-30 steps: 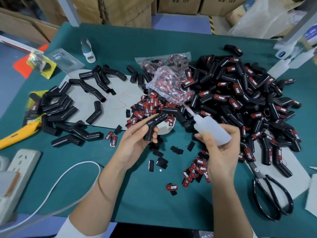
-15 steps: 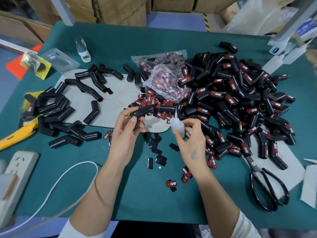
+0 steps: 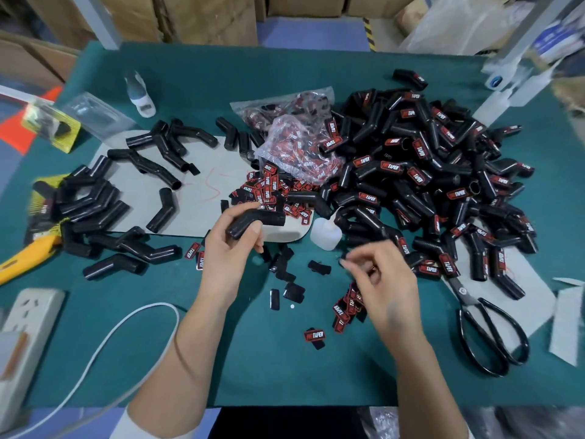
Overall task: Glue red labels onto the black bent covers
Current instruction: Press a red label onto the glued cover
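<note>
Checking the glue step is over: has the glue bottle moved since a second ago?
Yes. The glue bottle left the right hand and stands by the grey mat.

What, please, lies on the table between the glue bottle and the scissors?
In the head view, part of the pile of labelled black covers lies between the glue bottle and the scissors.

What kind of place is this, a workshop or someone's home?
Most likely a small workshop or packing bench: a big heap of black bent plastic covers on a green table, loose red labels, and stacked brown cardboard cartons behind.
</note>
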Tool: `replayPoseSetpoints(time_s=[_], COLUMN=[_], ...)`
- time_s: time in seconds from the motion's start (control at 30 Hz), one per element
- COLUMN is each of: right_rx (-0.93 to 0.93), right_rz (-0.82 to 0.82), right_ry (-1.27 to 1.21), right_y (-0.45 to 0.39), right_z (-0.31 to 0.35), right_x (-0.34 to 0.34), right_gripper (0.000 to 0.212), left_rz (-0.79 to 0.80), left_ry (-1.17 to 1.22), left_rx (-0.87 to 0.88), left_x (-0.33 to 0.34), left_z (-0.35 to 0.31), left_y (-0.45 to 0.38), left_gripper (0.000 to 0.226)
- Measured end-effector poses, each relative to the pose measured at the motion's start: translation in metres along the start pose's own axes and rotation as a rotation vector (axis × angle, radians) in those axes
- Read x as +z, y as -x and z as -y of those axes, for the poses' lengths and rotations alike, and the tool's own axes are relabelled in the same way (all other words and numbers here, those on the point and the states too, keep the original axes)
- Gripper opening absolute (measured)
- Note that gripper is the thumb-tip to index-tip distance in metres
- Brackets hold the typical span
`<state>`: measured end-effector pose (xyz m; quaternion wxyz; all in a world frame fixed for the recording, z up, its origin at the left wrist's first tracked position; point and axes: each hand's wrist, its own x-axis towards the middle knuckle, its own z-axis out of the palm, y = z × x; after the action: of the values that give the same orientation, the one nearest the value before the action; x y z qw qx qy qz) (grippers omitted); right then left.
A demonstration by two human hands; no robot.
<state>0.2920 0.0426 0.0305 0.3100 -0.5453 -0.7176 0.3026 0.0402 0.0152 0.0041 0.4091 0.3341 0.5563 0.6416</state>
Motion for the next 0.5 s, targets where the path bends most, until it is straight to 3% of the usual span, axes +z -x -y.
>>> replayPoseSetpoints(time_s=[0.17, 0.33, 0.5], right_rx=[-0.005, -0.172, -0.322], right_rz=[0.391, 0.225, 0.323], right_ry=[0.281, 0.37, 0.808], right_y=[0.026, 0.007, 0.0], right_z=[-0.017, 0.008, 0.022], right_x=[-0.016, 0.003, 0.029], right_gripper=[0.014, 0.015, 0.071], left_rz=[0.008, 0.058, 0.075], left_ry=[-0.004, -0.062, 0.015], left_rx=[-0.036, -0.013, -0.013], left_x=[0.003, 0.002, 0.005], left_z=[-0.001, -0.001, -0.003], left_y=[-0.001, -0.001, -0.001], left_gripper=[0.029, 0.028, 0.026])
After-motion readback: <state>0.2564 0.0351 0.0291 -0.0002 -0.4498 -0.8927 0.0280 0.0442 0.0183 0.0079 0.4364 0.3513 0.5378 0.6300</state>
